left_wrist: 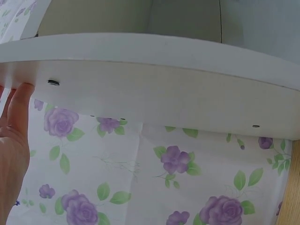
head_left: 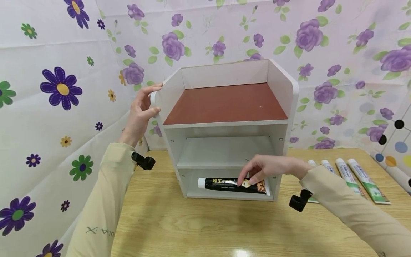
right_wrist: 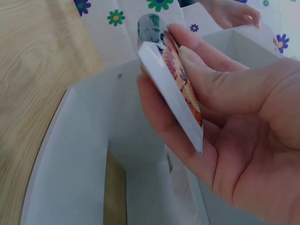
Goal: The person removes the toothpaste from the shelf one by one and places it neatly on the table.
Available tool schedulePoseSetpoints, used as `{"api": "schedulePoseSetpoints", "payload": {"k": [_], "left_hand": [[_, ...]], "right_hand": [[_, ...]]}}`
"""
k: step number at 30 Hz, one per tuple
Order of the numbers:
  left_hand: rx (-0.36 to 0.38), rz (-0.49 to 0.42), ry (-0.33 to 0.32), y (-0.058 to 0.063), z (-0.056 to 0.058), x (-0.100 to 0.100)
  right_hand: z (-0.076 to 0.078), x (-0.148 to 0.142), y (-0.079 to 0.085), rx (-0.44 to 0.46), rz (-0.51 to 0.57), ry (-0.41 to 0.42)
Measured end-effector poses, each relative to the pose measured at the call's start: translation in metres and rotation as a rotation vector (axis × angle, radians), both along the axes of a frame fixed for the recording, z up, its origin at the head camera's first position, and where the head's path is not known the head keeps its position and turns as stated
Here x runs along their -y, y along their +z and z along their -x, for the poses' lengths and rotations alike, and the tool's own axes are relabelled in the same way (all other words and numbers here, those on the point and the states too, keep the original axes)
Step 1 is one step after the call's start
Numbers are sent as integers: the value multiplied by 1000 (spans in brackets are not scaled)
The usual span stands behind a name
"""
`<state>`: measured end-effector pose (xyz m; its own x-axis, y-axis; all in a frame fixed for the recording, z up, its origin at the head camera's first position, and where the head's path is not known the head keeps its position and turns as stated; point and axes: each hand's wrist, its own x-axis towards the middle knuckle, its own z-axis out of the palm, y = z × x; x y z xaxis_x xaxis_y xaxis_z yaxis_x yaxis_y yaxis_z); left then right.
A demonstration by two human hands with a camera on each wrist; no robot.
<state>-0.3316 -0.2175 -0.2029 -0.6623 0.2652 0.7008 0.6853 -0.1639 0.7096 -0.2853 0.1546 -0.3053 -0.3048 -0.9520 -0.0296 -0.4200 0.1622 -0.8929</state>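
Observation:
A white two-compartment shelf (head_left: pixel 224 152) with a brown-red top stands on the wooden table. My left hand (head_left: pixel 139 110) grips its upper left side panel, thumb over the front edge; fingers (left_wrist: pixel 19 110) press the outer face in the left wrist view. At the lower compartment my right hand (head_left: pixel 261 169) pinches a black toothpaste tube (head_left: pixel 221 184) near its flat crimped end. The tube lies crosswise at the opening, white cap to the left. In the right wrist view the thumb is on the tube's printed face and fingers are behind the crimped end (right_wrist: pixel 171 96).
Several white and green toothpaste tubes (head_left: pixel 348 175) lie side by side on the table (head_left: pixel 199 228) to the right, partly hidden by my right forearm. Flower-printed cloth (head_left: pixel 212 35) hangs close behind the shelf and along the left.

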Motion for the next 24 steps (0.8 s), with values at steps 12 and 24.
{"api": "schedulePoseSetpoints", "payload": {"k": [12, 24], "left_hand": [[-1, -5, -5, 0, -1, -1], [15, 0, 9, -2, -2, -2]], "right_hand": [[-8, -47, -15, 44, -25, 20], [-9, -94, -33, -18, 14, 36]]}}
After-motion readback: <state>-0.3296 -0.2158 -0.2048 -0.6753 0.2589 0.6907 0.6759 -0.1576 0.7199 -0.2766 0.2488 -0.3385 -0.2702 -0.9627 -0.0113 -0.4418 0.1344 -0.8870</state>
